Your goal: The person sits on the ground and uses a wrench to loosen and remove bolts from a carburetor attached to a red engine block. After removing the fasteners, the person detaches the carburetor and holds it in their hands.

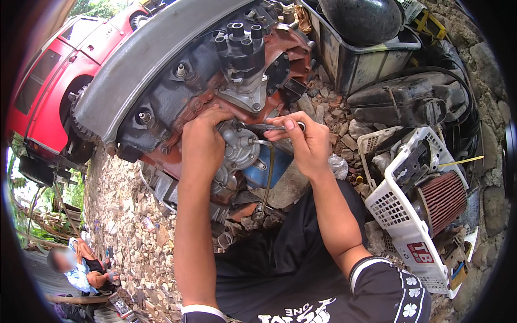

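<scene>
A large engine with dark metal and reddish-brown parts stands in front of me. On its near side is a round grey metal pump (240, 146) with a bent pipe and a hose hanging from it. My right hand (304, 139) grips a wrench (264, 126), its thumb on top near the ring end. The wrench's other end reaches to the top of the pump. My left hand (207, 137) is closed against the pump's upper left side, fingers bent; what the fingertips hold is hidden. A black distributor cap (240, 51) sits above both hands.
A blue rounded part (267, 167) is below the pump. At right stand a white plastic crate (396, 231) with a ribbed filter, a black tank (412, 99) and a dark bin (366, 64). A red vehicle (59, 81) and a seated person (81, 264) are at left, beside rubble ground.
</scene>
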Demonstrator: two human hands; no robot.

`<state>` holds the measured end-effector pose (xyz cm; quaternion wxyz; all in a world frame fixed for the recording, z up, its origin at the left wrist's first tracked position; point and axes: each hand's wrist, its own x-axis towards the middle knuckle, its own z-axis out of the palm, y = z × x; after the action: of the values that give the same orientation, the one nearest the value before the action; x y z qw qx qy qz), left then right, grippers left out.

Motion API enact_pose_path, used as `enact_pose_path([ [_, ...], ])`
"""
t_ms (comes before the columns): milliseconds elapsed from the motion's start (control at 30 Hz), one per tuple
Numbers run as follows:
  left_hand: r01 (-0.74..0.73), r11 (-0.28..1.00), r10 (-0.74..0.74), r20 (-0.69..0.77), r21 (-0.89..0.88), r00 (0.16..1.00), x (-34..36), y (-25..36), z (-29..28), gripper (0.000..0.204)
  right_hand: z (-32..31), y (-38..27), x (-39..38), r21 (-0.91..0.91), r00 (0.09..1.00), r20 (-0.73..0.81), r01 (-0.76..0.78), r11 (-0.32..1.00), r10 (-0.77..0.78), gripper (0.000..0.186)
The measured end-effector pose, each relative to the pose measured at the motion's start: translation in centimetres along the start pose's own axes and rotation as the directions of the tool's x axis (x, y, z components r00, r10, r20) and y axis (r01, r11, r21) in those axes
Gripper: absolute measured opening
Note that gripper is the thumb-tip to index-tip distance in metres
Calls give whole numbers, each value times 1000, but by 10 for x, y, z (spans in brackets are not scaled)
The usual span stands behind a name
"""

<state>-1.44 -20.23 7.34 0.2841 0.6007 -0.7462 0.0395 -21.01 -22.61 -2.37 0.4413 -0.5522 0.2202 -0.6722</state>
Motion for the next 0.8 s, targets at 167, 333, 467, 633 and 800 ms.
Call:
enact_pose_path([
  [167,-20,999,21,14,-32,1000,1,-1,0,42,10,4,0,170,984,-116,-114,979,135,30],
  [333,-3,999,3,15,-38,1000,0,-2,0,41,26,-4,-4,194,949,-218,-187,963,228,32],
  [467,-7,999,7,9,-51,1000,1,0,-1,39,31,-6,-6,139,938,-275,-180,974,212,32],
  [633,-9,999,9,5,-50,1000,-1,-3,0,37,27,-5,-4,136,931,-279,-203,970,234,35],
  [800,-14,999,14,3,-35,1000,0,-3,0,37,27,7,-3,267,915,-272,-227,937,299,35],
])
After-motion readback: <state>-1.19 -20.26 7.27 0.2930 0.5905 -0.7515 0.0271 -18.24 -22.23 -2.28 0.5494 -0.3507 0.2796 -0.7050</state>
